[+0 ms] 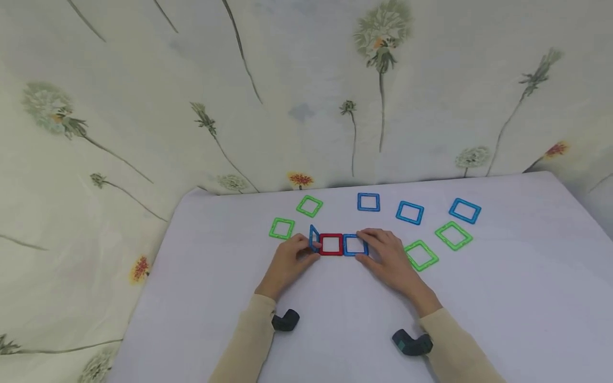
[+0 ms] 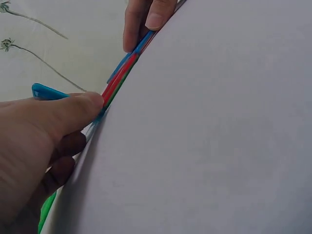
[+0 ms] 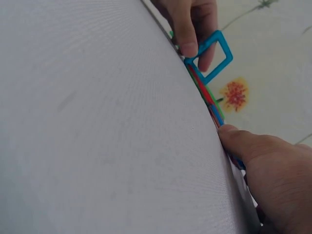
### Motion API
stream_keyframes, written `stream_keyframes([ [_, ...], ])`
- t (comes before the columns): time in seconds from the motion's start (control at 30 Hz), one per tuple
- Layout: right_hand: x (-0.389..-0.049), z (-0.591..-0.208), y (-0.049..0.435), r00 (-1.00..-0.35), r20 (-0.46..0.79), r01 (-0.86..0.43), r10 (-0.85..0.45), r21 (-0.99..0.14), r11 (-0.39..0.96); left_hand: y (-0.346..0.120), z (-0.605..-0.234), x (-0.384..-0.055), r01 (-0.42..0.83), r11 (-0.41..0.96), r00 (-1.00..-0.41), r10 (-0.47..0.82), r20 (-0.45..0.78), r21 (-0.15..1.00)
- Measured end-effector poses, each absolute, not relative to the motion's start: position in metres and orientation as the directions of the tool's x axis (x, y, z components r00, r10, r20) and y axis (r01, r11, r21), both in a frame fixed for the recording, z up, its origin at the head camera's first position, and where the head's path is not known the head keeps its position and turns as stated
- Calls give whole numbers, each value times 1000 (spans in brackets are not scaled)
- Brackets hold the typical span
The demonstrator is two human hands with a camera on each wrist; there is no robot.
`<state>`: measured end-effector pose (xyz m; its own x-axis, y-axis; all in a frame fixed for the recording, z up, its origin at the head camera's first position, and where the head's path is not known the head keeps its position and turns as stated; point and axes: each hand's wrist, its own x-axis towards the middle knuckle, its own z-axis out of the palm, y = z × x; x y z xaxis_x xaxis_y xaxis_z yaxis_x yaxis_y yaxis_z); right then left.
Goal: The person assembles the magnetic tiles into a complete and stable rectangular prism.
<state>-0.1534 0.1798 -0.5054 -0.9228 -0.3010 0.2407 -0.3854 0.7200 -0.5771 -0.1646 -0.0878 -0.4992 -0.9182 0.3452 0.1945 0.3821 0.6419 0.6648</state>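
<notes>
A red square magnetic tile frame [image 1: 331,254] lies flat on the white table, edge to edge with a flat blue square tile [image 1: 355,236] on its right. At the red tile's left edge, another blue square tile [image 3: 228,58] stands upright. My left hand [image 1: 286,263] holds this upright tile near its base, thumb by the red tile's near left corner and a fingertip showing through the frame. With thumb at the near edge and fingers at the far edge, my right hand [image 1: 390,260] grips the flat blue tile across its right part.
Two green square tiles [image 1: 281,236] lie at the back left. Behind the row and to its right are three loose blue square tiles [image 1: 369,209]. Two more green tiles [image 1: 454,246] lie beside my right hand. A flower-patterned cloth [image 1: 297,64] hangs behind the table.
</notes>
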Motion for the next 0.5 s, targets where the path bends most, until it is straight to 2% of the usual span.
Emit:
stream_keyframes([
  [0.27,-154,-506,178,-929,221,-370,-297,-580,726,-96,-495,-178,482,672,-861,481,165,562],
  [0.5,-153,-505,179,-933,208,-359,-293,-580,732,-97,-499,-184,520,657,-837,521,169,546],
])
